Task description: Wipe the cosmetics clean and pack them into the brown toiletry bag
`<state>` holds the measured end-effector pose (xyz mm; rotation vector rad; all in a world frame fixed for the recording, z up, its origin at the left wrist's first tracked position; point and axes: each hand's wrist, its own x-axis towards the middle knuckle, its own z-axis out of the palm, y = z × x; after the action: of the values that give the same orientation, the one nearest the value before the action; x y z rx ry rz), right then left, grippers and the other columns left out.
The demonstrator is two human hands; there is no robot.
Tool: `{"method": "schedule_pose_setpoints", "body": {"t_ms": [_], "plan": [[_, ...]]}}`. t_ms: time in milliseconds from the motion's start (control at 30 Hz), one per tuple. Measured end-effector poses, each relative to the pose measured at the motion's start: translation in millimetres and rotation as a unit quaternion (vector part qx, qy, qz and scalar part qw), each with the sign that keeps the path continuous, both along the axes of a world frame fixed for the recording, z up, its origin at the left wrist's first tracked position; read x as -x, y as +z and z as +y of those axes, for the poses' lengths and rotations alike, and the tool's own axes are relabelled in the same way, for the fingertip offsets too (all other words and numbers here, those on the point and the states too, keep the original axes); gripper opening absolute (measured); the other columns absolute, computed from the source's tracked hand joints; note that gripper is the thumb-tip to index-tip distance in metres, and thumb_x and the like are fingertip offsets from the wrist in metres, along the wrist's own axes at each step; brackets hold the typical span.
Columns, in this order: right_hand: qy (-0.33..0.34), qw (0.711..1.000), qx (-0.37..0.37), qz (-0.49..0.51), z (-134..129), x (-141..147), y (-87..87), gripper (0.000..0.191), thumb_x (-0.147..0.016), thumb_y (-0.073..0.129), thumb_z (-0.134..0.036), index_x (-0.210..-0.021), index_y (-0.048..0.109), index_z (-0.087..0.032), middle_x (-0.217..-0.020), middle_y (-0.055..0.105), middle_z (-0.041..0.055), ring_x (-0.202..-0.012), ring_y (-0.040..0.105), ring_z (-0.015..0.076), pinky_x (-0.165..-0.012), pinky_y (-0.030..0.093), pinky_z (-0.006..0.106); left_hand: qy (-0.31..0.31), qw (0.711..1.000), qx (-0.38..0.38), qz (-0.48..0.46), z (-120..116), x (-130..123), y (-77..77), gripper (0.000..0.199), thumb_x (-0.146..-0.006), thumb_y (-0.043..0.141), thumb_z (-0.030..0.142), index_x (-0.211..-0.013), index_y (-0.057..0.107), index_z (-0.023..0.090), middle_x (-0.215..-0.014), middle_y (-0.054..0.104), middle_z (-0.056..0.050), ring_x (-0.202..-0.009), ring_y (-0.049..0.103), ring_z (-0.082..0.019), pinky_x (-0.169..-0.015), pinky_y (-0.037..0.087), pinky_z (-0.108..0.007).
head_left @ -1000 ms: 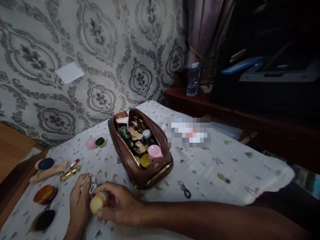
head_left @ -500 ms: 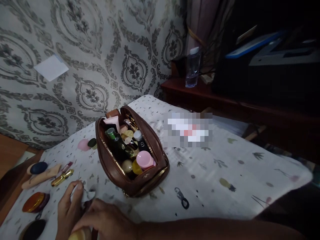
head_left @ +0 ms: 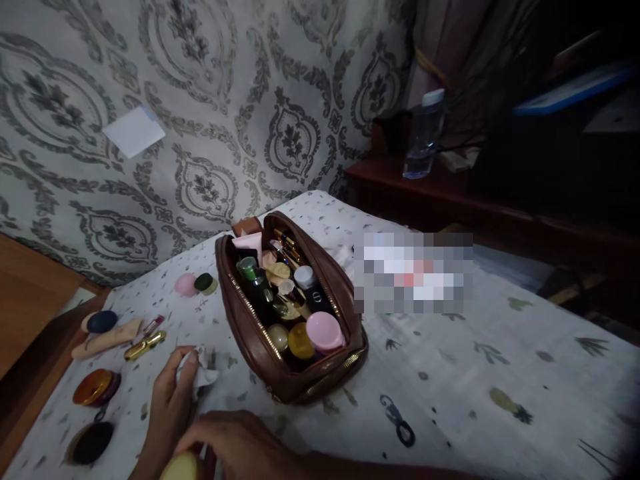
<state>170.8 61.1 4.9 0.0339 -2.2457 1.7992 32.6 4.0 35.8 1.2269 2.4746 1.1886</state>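
Observation:
My left hand [head_left: 173,397] is closed around a crumpled white tissue [head_left: 204,368], left of the open brown makeup bag [head_left: 240,317]. Just below it, at the bottom edge, my right hand [head_left: 237,437] has its fingers curled over a pale yellow round-topped container [head_left: 181,468]; most of that container is out of frame. Inside the bag stand a green-capped dark bottle [head_left: 256,287], a black bottle with a white cap [head_left: 313,293], a pink-lidded jar [head_left: 324,331] and a yellow-lidded jar [head_left: 301,341].
Left on the patterned sheet lie a beige tube [head_left: 107,338], a gold lipstick [head_left: 145,345], an amber jar [head_left: 97,387], a dark round item [head_left: 91,441] and a pink sponge-like piece [head_left: 186,285]. A water bottle [head_left: 424,137] stands on the wooden ledge [head_left: 375,177] behind.
The view has swung left, so the bag and the other things appear farther right. Both hands keep hold of the same items, with little visible change in their grip.

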Motion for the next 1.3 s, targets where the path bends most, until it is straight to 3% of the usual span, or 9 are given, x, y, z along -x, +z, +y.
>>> {"method": "schedule_pose_setpoints", "body": {"t_ms": [133, 300, 367, 467, 567, 700, 867, 1067, 1300], "plan": [[-0.05, 0.997, 0.053, -0.025, 3.1, -15.0, 19.5, 0.06, -0.06, 0.085, -0.04, -0.111, 0.06, -0.019, -0.092, 0.068, 0.0016, -0.071, 0.057, 0.0125, -0.061, 0.043, 0.02, -0.063, 0.998, -0.003, -0.016, -0.9, -1.3, 3.8, 0.035, -0.085, 0.052, 0.056, -0.078, 0.056, 0.021, -0.066, 0.054, 0.003, -0.065, 0.053, -0.017, -0.064, 0.044, -0.026], [-0.068, 0.994, 0.033, 0.073, 15.8, -53.9, 68.3, 0.04, -0.071, 0.078, -0.042, -0.1, 0.063, -0.019, -0.095, 0.066, 0.0026, -0.072, 0.057, 0.0108, -0.063, 0.047, 0.021, -0.088, 0.996, -0.022, -0.02, -3.6, 6.7, -1.3, 0.038, -0.085, 0.05, 0.057, -0.074, 0.055, 0.021, -0.062, 0.051, 0.003, -0.061, 0.05, -0.016, -0.059, 0.042, -0.025], [-0.137, 0.984, -0.026, 0.115, 28.4, -76.6, 93.4, 0.03, -0.075, 0.078, -0.034, -0.098, 0.064, -0.02, -0.101, 0.065, 0.0036, -0.09, 0.061, 0.0145, -0.078, 0.049, 0.025, -0.099, 0.995, -0.008, -0.028, -4.7, 9.4, -3.8, 0.038, -0.087, 0.048, 0.056, -0.076, 0.056, 0.021, -0.065, 0.055, 0.003, -0.062, 0.051, -0.017, -0.06, 0.043, -0.026], [-0.264, 0.941, -0.16, 0.142, 52.4, -107.0, 124.8, 0.027, -0.082, 0.07, -0.027, -0.107, 0.061, -0.022, -0.099, 0.065, 0.0031, -0.09, 0.061, 0.0157, -0.077, 0.05, 0.028, -0.115, 0.993, 0.003, -0.031, -6.9, 11.6, -5.8, 0.038, -0.089, 0.046, 0.055, -0.079, 0.058, 0.02, -0.069, 0.059, 0.001, -0.066, 0.054, -0.017, -0.062, 0.043, -0.026], [-0.345, 0.881, -0.312, 0.088, 74.2, -122.5, 139.8, 0.03, -0.086, 0.064, -0.027, -0.116, 0.06, -0.023, -0.103, 0.065, 0.0052, -0.093, 0.062, 0.0189, -0.078, 0.051, 0.032, -0.128, 0.991, 0.018, -0.035, -9.3, 12.7, -6.2, 0.039, -0.089, 0.045, 0.055, -0.078, 0.058, 0.02, -0.066, 0.056, 0.002, -0.063, 0.052, -0.016, -0.058, 0.041, -0.024], [-0.311, 0.844, -0.436, 0.008, 88.1, -122.2, 138.3, 0.019, -0.088, 0.061, -0.023, -0.106, 0.064, -0.02, -0.093, 0.065, 0.0059, -0.087, 0.059, 0.0197, -0.075, 0.049, 0.033, -0.136, 0.989, 0.031, -0.045, -10.9, 11.9, -4.0, 0.038, -0.088, 0.046, 0.056, -0.077, 0.057, 0.021, -0.059, 0.048, 0.004, -0.054, 0.044, -0.014, -0.052, 0.037, -0.022], [-0.251, 0.813, -0.521, -0.068, 86.6, -112.5, 136.9, 0.003, -0.085, 0.063, -0.018, -0.083, 0.062, -0.017, -0.084, 0.062, 0.005, -0.083, 0.053, 0.0196, -0.075, 0.045, 0.034, -0.137, 0.989, 0.024, -0.046, -11.1, 6.4, 2.1, 0.042, -0.086, 0.046, 0.059, -0.076, 0.057, 0.021, -0.053, 0.038, 0.006, -0.047, 0.035, -0.012, -0.047, 0.033, -0.022], [-0.238, 0.775, -0.557, -0.181, 83.8, -100.9, 151.8, 0.007, -0.076, 0.07, -0.016, -0.076, 0.063, -0.018, -0.086, 0.061, 0.0055, -0.081, 0.055, 0.0187, -0.071, 0.043, 0.031, -0.161, 0.985, 0.009, -0.055, -11.9, 3.4, 6.9, 0.042, -0.086, 0.045, 0.059, -0.074, 0.057, 0.021, -0.059, 0.048, 0.003, -0.05, 0.042, -0.013, -0.048, 0.035, -0.022], [-0.152, 0.714, -0.613, -0.301, 81.2, -80.9, 158.5, 0.009, -0.073, 0.068, -0.008, -0.071, 0.069, -0.016, -0.076, 0.068, 0.009, -0.084, 0.064, 0.025, -0.073, 0.043, 0.034, -0.178, 0.983, 0.019, -0.036, -13.4, 4.8, 6.8, 0.042, -0.088, 0.043, 0.058, -0.074, 0.058, 0.021, -0.066, 0.059, 0.0, -0.061, 0.054, -0.017, -0.057, 0.042, -0.025]]}}
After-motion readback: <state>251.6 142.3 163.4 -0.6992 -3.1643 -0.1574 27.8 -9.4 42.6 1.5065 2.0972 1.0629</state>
